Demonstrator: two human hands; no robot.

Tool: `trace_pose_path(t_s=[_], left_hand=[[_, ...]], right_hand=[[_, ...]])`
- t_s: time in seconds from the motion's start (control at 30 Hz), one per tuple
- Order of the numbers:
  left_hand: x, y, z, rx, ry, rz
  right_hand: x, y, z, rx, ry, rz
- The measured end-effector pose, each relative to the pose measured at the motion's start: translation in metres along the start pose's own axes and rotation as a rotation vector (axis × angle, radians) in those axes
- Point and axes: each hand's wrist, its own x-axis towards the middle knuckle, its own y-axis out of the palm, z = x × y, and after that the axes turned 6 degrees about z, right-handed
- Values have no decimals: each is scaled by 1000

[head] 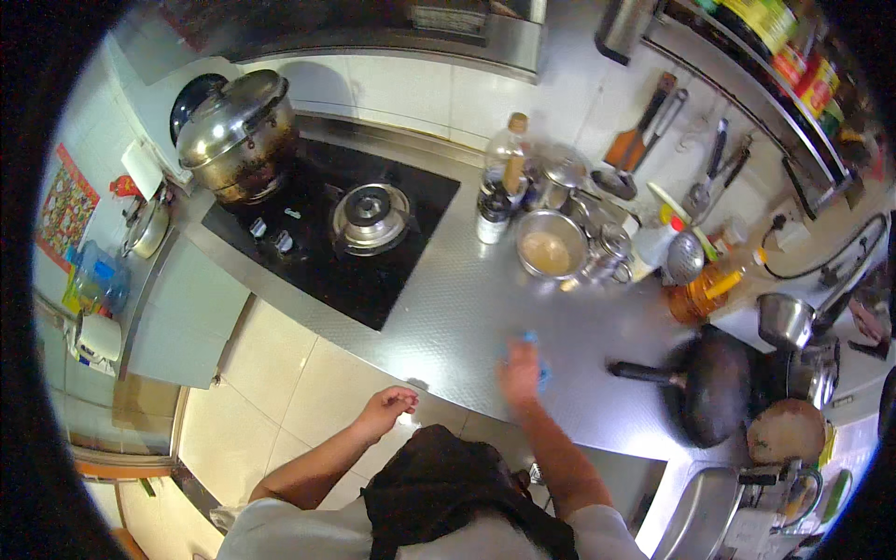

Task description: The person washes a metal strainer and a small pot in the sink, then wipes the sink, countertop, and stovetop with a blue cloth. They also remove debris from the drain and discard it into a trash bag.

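Note:
My right hand point(520, 371) presses a blue cloth point(544, 373) against the textured stainless steel counter point(455, 308). The hand is blurred, and most of the cloth is hidden under it. In front of the counter edge, over the tiled floor, hangs my left hand point(388, 411), its fingers loosely curled with nothing visible in them. A steel pot of cloudy liquid point(549, 246) stands on the counter beyond my right hand. To the right of that hand lies a black wok point(714, 388), its handle pointing towards the hand.
A lidded stockpot point(238, 136) sits on the left of the black gas hob point(378, 294), beside a bare burner point(369, 218). Bottles, an oil bottle point(703, 290) and a steel saucepan point(785, 320) line the back. Utensils point(640, 136) hang on the wall. A sink point(703, 507) lies at lower right.

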Motion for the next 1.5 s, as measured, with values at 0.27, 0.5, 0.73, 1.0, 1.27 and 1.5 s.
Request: trace_pose_path(t_s=[0.27,0.5,0.73,1.0,1.27,1.5], left_hand=[[-7,-41,3,-149,-15,-194],[-13,-60,8,-207,20,-424],[-25,-63,3,-353,-7,-647],[-33,-71,17,-441,14,-694],[-14,-132,-6,-431,112,-525],[-34,-210,-16,-350,16,-397]], right_hand=[[82,53,94,-201,-561,234],[88,97,141,-163,-933,561],[287,100,128,166,-299,27],[230,112,111,-251,-479,31],[157,112,128,-1,-592,313],[143,161,197,-314,-464,138]])
